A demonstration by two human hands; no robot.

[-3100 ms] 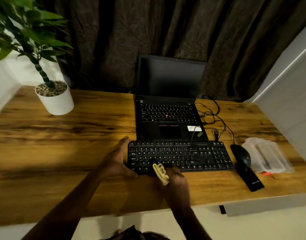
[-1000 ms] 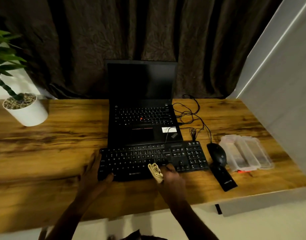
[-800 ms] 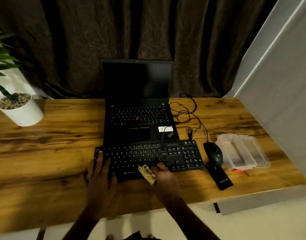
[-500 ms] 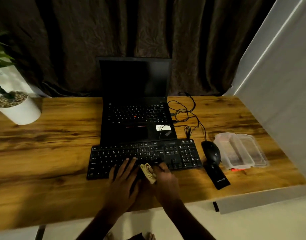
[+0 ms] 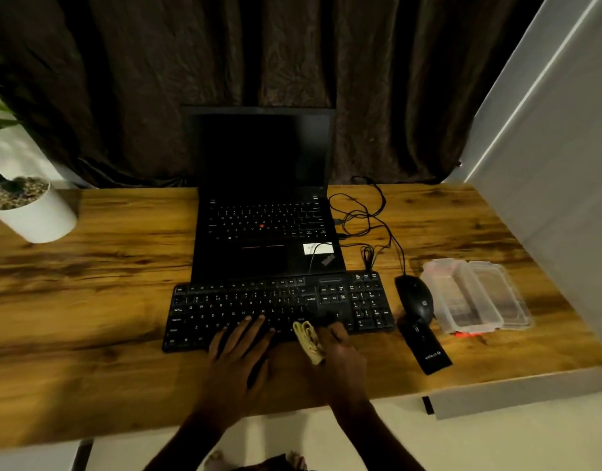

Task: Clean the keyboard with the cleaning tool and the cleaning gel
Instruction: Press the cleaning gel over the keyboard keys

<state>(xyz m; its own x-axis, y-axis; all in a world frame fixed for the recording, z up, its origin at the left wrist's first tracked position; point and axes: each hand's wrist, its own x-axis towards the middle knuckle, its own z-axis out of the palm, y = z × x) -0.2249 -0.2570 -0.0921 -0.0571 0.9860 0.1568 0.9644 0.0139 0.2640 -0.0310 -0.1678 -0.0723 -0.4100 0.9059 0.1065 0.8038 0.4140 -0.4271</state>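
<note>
The black keyboard (image 5: pixel 279 309) lies mid-desk, just in front of the laptop (image 5: pixel 263 229). At its 5 o'clock, the right hand (image 5: pixel 342 355) has its fingers curled round the pale yellow cleaning gel (image 5: pixel 309 340), holding it against the front key rows as it did half a second ago. The left hand (image 5: pixel 238 356), at the keyboard's left end a second ago, now rests flat on the middle keys with its fingers spread. At 3 o'clock sits a mouse (image 5: pixel 415 302), at 4 o'clock a black stick (image 5: pixel 426 351), and farther right a clear case (image 5: pixel 476 294). A white plant pot (image 5: pixel 37 215) stands at 10 o'clock.
</note>
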